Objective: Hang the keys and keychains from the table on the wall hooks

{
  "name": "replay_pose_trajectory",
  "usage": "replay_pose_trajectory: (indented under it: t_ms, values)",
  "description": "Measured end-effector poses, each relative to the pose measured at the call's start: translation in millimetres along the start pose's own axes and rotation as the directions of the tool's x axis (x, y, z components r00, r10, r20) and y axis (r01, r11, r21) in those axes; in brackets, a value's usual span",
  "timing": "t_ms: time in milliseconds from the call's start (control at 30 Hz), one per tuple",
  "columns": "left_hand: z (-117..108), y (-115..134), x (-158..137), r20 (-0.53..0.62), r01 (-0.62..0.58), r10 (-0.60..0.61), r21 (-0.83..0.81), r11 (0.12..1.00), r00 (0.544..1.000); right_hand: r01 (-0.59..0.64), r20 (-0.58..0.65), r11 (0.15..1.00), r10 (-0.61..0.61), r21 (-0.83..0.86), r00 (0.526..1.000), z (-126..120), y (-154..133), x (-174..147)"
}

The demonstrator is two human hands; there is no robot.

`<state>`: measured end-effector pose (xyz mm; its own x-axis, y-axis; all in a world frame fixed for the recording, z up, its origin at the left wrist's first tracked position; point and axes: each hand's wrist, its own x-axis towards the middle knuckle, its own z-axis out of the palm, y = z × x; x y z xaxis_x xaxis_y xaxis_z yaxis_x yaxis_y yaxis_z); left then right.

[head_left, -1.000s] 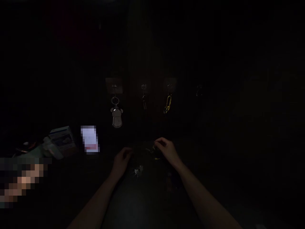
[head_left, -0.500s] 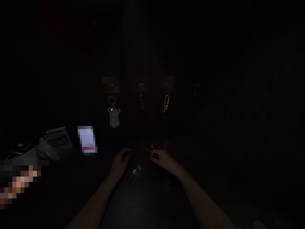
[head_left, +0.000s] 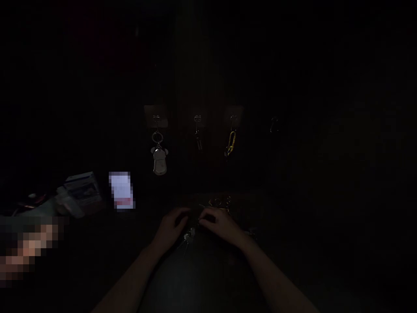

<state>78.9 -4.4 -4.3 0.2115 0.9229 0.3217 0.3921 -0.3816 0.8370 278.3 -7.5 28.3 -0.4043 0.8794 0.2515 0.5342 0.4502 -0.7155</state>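
Note:
The scene is very dark. My left hand (head_left: 171, 227) hovers beside a bunch of keys (head_left: 187, 237), with thumb and fingers apart and nothing seen between them. Facing it, my right hand (head_left: 219, 221) has thumb and fingertips drawn together in a pinch; whatever they hold, if anything, is too dark and small to name. Just beyond the right hand lie a metal ring (head_left: 216, 202) and a dark coiled piece (head_left: 228, 201), partly hidden by that hand. Small shiny items (head_left: 251, 233) show faintly beside my right wrist.
On hooks ahead hang a pale bear-shaped keychain (head_left: 159, 161), a small metal piece (head_left: 198, 141) and a yellow braided loop (head_left: 232, 142). Farther right is a faint hook (head_left: 274, 124). A lit, pixelated screen (head_left: 121, 189) and a box (head_left: 84, 191) stand at left.
My hands have come closer together: the left moved right with its fingers stretching out, the right moved slightly left. The whole view has shifted a little; the hanging things still hang.

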Motion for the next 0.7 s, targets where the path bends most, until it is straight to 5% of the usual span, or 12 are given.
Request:
replay_pose_trajectory:
  t_ms: [300,700]
  values:
    - [2.3,27.8,-3.4,0.145,0.163,-0.132,-0.222,0.961,0.980,-0.131,-0.131,0.896,0.204,0.423,0.970,8.7,-9.3,6.6]
    - [12.5,23.1,-2.3,0.139,0.306,-0.274,-0.383,0.871,0.952,-0.173,-0.162,0.845,0.290,0.506,0.943,13.7,-9.1,10.8]
